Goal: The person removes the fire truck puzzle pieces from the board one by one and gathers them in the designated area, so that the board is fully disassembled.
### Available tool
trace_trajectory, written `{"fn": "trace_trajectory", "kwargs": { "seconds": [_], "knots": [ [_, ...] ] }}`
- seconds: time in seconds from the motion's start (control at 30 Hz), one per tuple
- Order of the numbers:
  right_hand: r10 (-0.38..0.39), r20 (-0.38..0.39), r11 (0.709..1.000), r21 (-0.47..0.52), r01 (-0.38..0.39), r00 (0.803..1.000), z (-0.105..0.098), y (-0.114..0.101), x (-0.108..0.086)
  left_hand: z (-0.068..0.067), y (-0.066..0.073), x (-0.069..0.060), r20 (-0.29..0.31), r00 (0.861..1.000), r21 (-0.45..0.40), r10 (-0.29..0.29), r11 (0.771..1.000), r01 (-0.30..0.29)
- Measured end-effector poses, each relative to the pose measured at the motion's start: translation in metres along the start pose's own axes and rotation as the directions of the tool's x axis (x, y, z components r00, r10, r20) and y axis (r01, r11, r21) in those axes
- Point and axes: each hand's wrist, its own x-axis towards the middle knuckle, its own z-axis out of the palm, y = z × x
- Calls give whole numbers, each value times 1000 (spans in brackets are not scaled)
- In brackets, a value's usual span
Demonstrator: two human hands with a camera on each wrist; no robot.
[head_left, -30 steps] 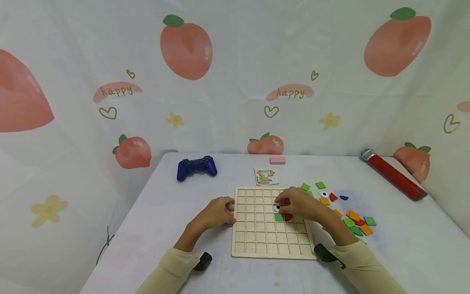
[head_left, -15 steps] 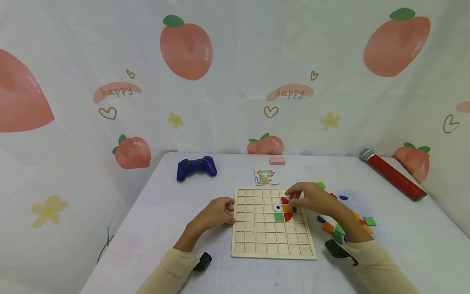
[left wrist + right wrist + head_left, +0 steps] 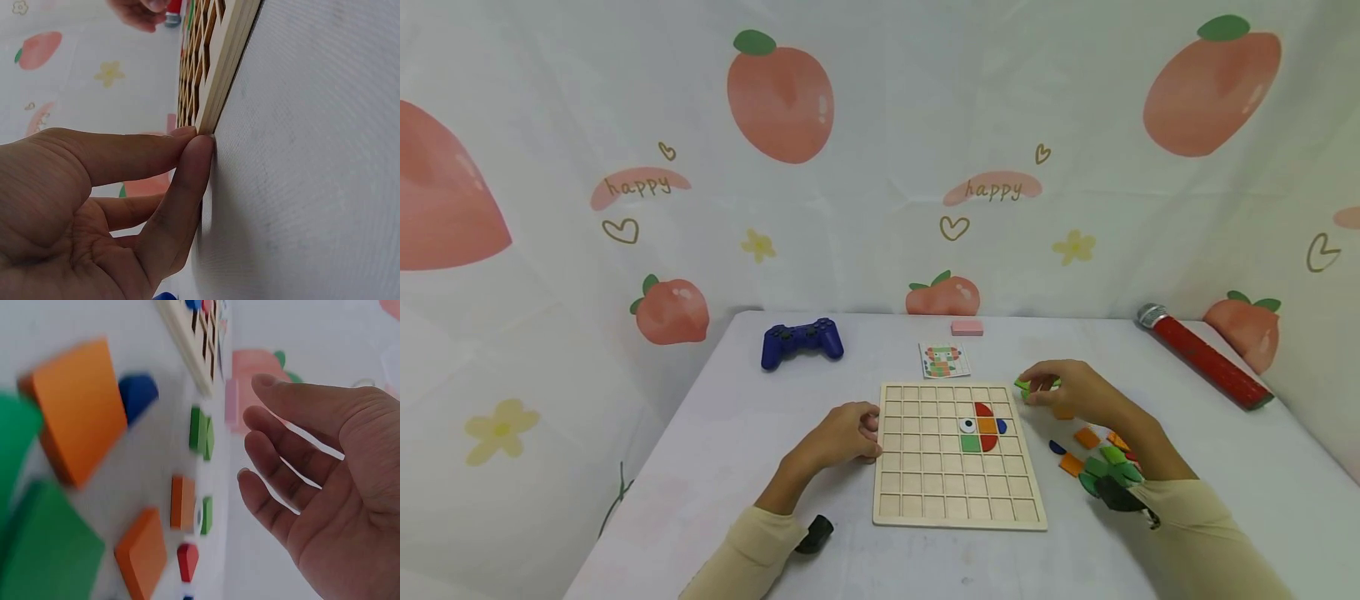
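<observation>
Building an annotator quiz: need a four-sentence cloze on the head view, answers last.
The left hand holds the grid board by its ____ edge.
On the board, the orange square separates the eye tile from a ____ half-round piece in the same row.
Directly below the eye tile is a ____ plain square.
The red microphone lies to the ____ of the game controller.

Missing words: left; blue; green; right.

Right hand (image 3: 1071, 390) — off the board (image 3: 932, 482), now near green tiles (image 3: 1022, 384)
</observation>
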Motion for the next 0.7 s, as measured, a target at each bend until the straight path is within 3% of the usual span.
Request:
{"fn": "trace_trajectory", "kwargs": {
  "seconds": [0.33,0.7],
  "knots": [
    [76,13,997,-1,-76,997,-18,28,7,0,-1,1,-2,1000,18,10,1000,-10],
    [157,-10,987,-37,-158,987,-22,51,12,-1,1,-1,1,1000,14,9,1000,-9]
  ]
}}
